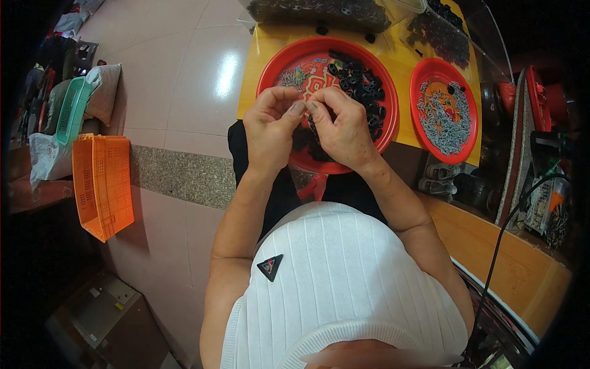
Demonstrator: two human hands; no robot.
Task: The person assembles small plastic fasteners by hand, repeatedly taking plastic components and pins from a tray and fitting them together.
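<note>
Glossy plastic is seen on the trays [265, 75], metal on the screws [439, 120]. Floor [166, 80] looks polished pretty shiny, shirt [350, 264] knitted in matt ribbed cloth.

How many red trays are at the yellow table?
2: the large tray holding black parts, and the small tray to its right holding silvery pieces. Others may be hidden.
</note>
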